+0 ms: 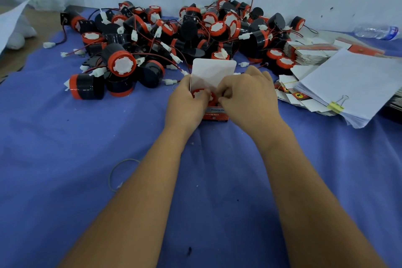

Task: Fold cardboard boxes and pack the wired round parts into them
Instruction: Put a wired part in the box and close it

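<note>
A small cardboard box (214, 72) stands on the blue cloth at the centre, its white top flap raised. A round black-and-red part (201, 94) sits in the box's open top. My left hand (187, 102) grips the box's left side. My right hand (245, 95) curls its fingers over the right side of the box and the part. A big pile of wired round parts (174, 35) lies just behind the box, against the wall.
Flat unfolded boxes (309, 50) and a clipped stack of white paper (352, 85) lie to the right. A plastic water bottle (378, 31) rests at far right by the wall. A thin wire loop (121, 172) lies on the blue cloth (65, 137) at the near left.
</note>
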Demonstrator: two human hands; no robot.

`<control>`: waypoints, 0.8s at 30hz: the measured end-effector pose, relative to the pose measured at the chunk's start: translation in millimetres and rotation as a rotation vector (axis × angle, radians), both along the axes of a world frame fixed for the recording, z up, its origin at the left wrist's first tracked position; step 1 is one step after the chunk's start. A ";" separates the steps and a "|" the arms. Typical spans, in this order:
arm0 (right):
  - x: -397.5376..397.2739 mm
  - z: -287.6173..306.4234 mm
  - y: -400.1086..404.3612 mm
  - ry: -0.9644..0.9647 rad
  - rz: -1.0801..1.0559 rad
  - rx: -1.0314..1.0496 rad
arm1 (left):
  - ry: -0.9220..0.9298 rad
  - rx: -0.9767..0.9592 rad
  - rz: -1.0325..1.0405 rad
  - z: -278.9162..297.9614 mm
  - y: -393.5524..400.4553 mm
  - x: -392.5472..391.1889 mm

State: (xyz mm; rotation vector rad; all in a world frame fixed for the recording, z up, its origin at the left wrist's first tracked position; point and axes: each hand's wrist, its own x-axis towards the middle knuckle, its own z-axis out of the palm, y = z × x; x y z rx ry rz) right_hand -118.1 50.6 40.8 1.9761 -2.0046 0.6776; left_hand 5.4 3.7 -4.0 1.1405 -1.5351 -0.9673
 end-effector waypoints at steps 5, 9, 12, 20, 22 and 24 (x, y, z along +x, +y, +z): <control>0.2 -6.5 3.0 0.079 0.023 -0.076 | 0.020 -0.007 0.006 -0.2 0.5 -1.0; 0.9 -8.0 2.5 -0.040 -0.054 -0.141 | 0.015 -0.010 0.025 0.1 0.1 -1.2; 1.6 -7.3 1.5 -0.035 -0.078 -0.140 | 0.010 -0.018 0.023 -0.1 -0.2 -1.3; 15.1 -11.5 2.6 0.027 -0.208 -0.210 | 0.008 -0.018 0.019 0.4 0.3 -1.5; 17.4 -13.0 3.2 -0.085 -0.097 -0.260 | 0.013 -0.018 0.017 -0.3 -0.6 -1.5; 19.0 -13.3 3.8 -0.172 0.001 -0.276 | 0.017 -0.009 0.008 -0.7 -1.2 -1.7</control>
